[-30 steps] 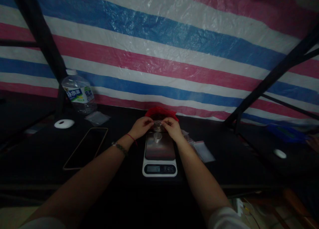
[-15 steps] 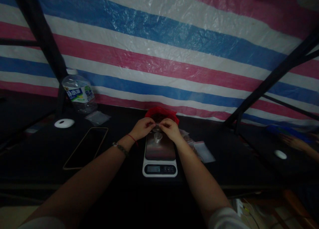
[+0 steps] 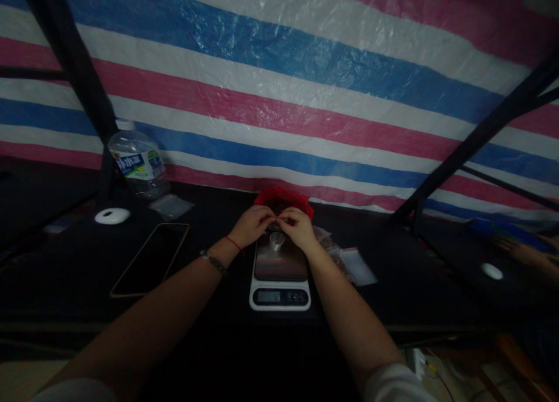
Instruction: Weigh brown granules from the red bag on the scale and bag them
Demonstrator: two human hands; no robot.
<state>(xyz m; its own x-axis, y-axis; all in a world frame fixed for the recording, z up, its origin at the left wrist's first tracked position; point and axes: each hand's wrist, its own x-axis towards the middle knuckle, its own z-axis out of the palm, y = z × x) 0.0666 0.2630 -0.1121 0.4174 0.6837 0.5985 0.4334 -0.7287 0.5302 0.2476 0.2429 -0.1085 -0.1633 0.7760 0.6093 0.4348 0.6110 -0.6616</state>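
My left hand (image 3: pixel 250 225) and my right hand (image 3: pixel 297 227) meet above the far end of a small digital scale (image 3: pixel 280 274). Both pinch a small clear plastic bag (image 3: pixel 275 220) between their fingertips. A little metal cup (image 3: pixel 276 241) stands on the scale's shiny platform just below the hands. Behind the hands sits a red container (image 3: pixel 283 199) with dark contents. What is inside the small bag is too dim to make out.
A phone (image 3: pixel 151 260) lies face up left of the scale. A water bottle (image 3: pixel 137 166), a white round puck (image 3: pixel 112 216) and a clear bag (image 3: pixel 170 206) sit at the back left. More clear bags (image 3: pixel 349 262) lie right of the scale. Another person's hand (image 3: pixel 519 247) shows far right.
My two hands have drawn closer together on the small bag, fingertips now nearly touching. The other person's hand at the far right has shifted.
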